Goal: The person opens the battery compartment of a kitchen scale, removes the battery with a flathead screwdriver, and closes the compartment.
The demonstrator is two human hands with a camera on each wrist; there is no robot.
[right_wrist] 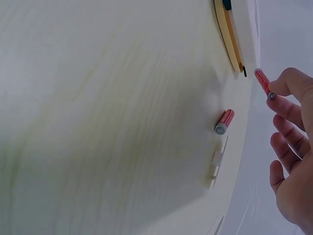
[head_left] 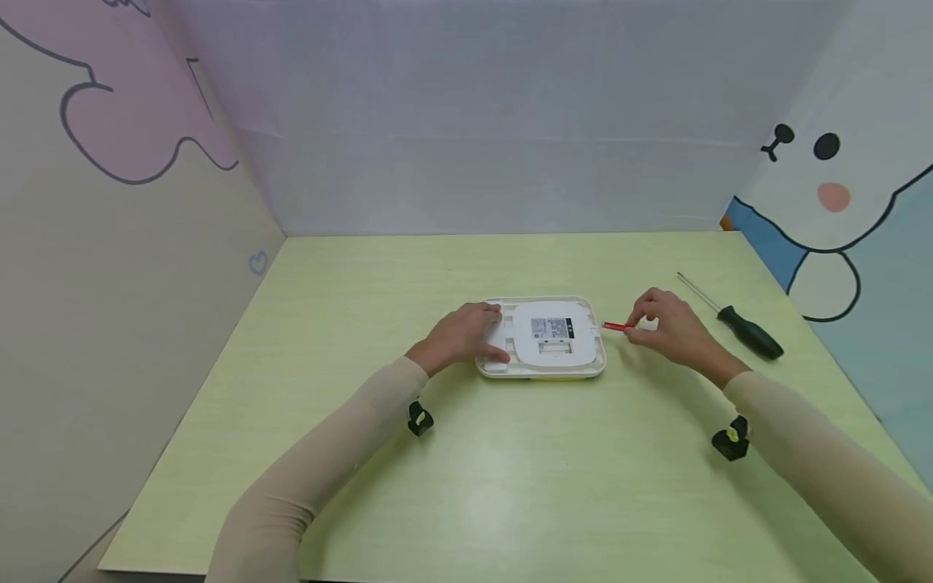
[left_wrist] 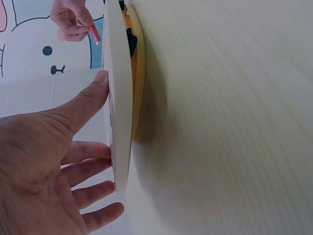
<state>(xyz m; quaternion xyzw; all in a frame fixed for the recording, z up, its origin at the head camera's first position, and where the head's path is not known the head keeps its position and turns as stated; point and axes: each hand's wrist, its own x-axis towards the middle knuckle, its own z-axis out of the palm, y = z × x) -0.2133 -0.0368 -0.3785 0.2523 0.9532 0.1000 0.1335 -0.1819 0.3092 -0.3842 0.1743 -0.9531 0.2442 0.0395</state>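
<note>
A white rounded device [head_left: 554,312] lies on the table with its labelled back up and a small rectangular recess showing. Its lower side has a yellow rim [left_wrist: 141,73] in the left wrist view. My left hand [head_left: 466,332] rests on the device's left end, thumb and fingers spread over the back. Just off the right end, my right hand [head_left: 670,328] pinches a red battery [head_left: 615,326] between thumb and forefinger. That battery [right_wrist: 263,82] is held above the table in the right wrist view. A second red battery [right_wrist: 225,121] lies on the table below the right hand.
A small white plastic piece [right_wrist: 215,164], seen edge-on, lies near the loose battery. Farther right is a screwdriver [head_left: 747,330] with a dark handle, its shaft pointing away. Printed walls stand around the back and sides of the pale wooden table [head_left: 364,502].
</note>
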